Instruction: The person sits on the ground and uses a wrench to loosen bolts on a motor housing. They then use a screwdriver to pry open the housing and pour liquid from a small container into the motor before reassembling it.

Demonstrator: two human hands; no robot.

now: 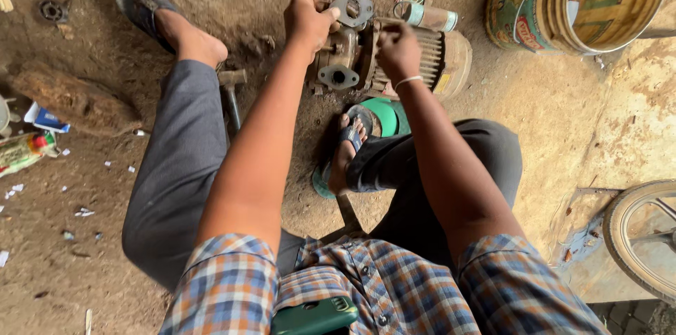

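**Both hands on a small pump motor on the ground**

The left hand (310, 19) is closed over the top of the pump casing (339, 60), fingers curled at its oval flange (352, 9), apparently steadying it. Just to the right, the right hand (398, 52) is bunched against the ribbed motor body (436, 53); whether it pinches anything I cannot tell. The pump lies on its side on the dirt, in front of the sandalled right foot (345, 148), within easy reach. A hammer (231, 88) lies left; a painted tin drum (563, 4) stands far right.
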